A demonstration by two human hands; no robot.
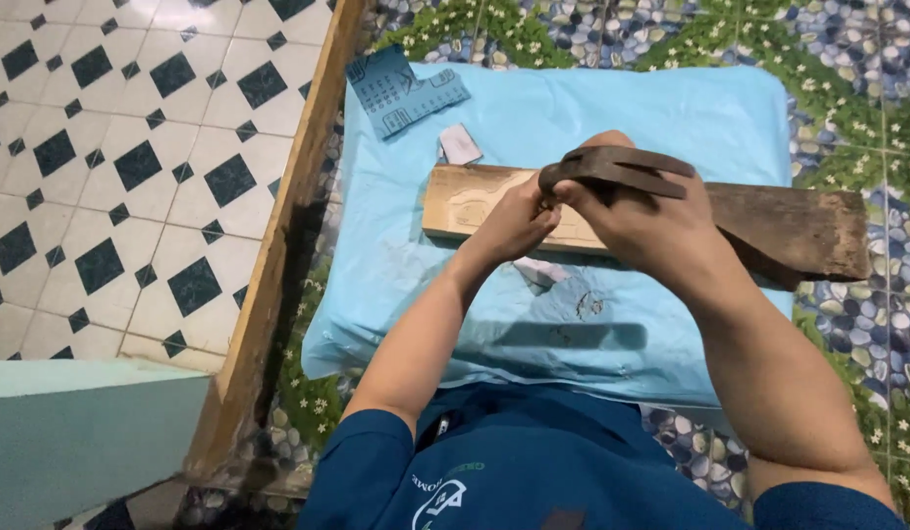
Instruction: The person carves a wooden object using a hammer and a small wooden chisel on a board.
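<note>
Head view, looking down over the person's own arms. The right hand [651, 221] is closed in a fist around a dark wooden mallet [617, 169], whose long head lies roughly level above the knuckles. The left hand [514, 221] is curled tight, fingers pressed together just beside the right hand; what it grips is hidden by the fingers, so the item cannot be identified. Both hands sit over a wooden plank [475, 201] that lies crosswise on a light blue plastic-covered cushion [573, 108]. The plank's left portion is pale and carries shallow carved outlines; its right portion is dark, rough and weathered, and overhangs the cushion's right edge. On the cushion beyond the plank lie a blue-grey printed card [404, 90] and, near it, a small pale scrap [460, 144]. The cushion rests on a pebble-and-flower patterned mat [867, 79]. A wooden beam [278, 245] runs along the mat's left side, with a white and dark diamond-tiled floor [102, 157] beyond it. The person wears a dark blue shirt [534, 461].
</note>
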